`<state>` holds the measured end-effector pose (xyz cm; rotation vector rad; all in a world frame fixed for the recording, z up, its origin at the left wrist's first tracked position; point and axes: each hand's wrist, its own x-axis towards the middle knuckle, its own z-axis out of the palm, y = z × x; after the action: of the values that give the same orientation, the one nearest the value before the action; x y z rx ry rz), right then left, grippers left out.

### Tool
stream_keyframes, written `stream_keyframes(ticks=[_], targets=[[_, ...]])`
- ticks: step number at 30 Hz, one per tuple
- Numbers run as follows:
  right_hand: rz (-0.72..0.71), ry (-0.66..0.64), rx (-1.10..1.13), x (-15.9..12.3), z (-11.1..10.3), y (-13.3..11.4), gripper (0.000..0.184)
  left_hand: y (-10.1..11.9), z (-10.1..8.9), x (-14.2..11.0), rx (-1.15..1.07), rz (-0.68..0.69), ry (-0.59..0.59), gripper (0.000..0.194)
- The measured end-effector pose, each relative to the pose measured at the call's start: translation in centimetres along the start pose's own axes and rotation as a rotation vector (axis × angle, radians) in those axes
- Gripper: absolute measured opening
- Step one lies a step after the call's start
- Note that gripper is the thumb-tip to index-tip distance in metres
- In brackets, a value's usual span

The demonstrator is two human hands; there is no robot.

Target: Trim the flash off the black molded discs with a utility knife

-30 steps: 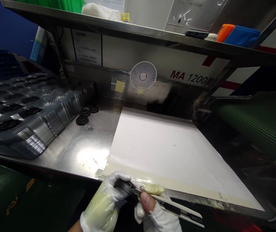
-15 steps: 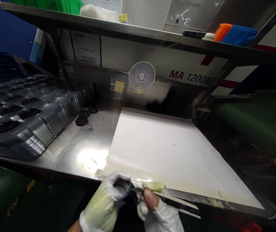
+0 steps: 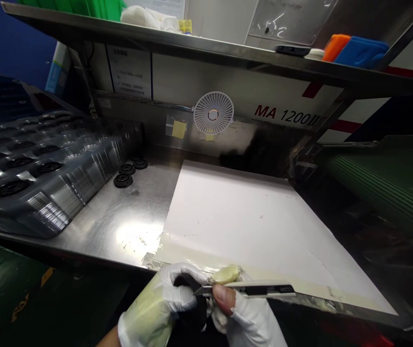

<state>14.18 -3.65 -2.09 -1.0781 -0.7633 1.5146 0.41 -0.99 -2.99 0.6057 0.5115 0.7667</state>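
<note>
My left hand (image 3: 170, 294), in a white glove with a yellowish palm, is closed around a round black part (image 3: 194, 308). In my right hand (image 3: 242, 308), gloved in white with the thumb bare, is a utility knife (image 3: 260, 288) with a white and black handle. Its blade (image 3: 202, 290) points left and lies at the black part, close to my left thumb. Whether the blade touches the part I cannot tell. Both hands are at the front edge of the table, and the lower side of the part is hidden by the glove and shadow.
A white sheet (image 3: 242, 217) is taped to the metal table (image 3: 134, 217). Several black ringed parts (image 3: 123, 180) lie left of it, beside stacked clear trays (image 3: 58, 202) with similar parts. Behind stands a small white fan (image 3: 213, 113), below a metal shelf (image 3: 206, 44).
The knife has turned from slanting down to the right to nearly level. The black part has tilted in my left hand, and my right hand has shifted slightly right.
</note>
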Motion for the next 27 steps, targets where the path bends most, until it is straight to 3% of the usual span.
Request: stream_keyframes(ticks=[4, 6, 9, 11, 13, 16, 18, 20, 23, 25, 27], targets=[[0.034, -0.054, 0.014, -0.9, -0.8, -0.4, 0.031, 0.0, -0.6, -0.2, -0.074, -0.061, 0.153, 0.019], [-0.003, 0.0, -0.089, -0.7, -2.1, -1.0, 0.028, 0.0, -1.0, -0.2, -0.093, -0.041, 0.181, 0.017], [-0.349, 0.284, -0.509, 1.6, -5.5, -2.2, 0.017, 0.3, -1.3, -0.3, -0.099, -0.002, 0.178, 0.015], [-0.7, 0.431, -0.916, 4.2, -8.6, -2.9, 0.019, 0.7, -1.1, -0.4, -0.119, -0.018, 0.204, 0.015], [-0.658, 0.398, -1.268, 6.6, -11.4, -3.3, 0.023, 1.0, -0.8, -0.6, -0.144, -0.048, 0.244, 0.016], [-0.516, 0.359, -1.4, 7.9, -13.1, -3.7, 0.029, 1.2, -0.6, -0.8, -0.172, -0.064, 0.299, 0.02], [-0.485, 0.397, -1.374, 6.6, -11.9, -3.8, 0.031, 1.2, -0.6, -0.8, -0.173, -0.06, 0.321, 0.022], [-0.44, 0.381, -1.232, 4.2, -9.3, -3.6, 0.028, 0.9, -0.6, -0.5, -0.157, -0.039, 0.329, 0.022], [-0.26, 0.01, -0.856, 0.9, -4.7, -2.7, 0.021, 0.5, -0.4, -0.1, -0.119, -0.03, 0.299, 0.02], [-0.226, -0.068, -0.696, -0.2, -2.7, -1.9, 0.023, 0.2, -0.2, 0.1, -0.098, -0.033, 0.244, 0.019], [-0.22, 0.0, -0.566, -0.7, -2.5, -1.3, 0.023, 0.1, 0.1, 0.1, -0.086, -0.045, 0.217, 0.016]])
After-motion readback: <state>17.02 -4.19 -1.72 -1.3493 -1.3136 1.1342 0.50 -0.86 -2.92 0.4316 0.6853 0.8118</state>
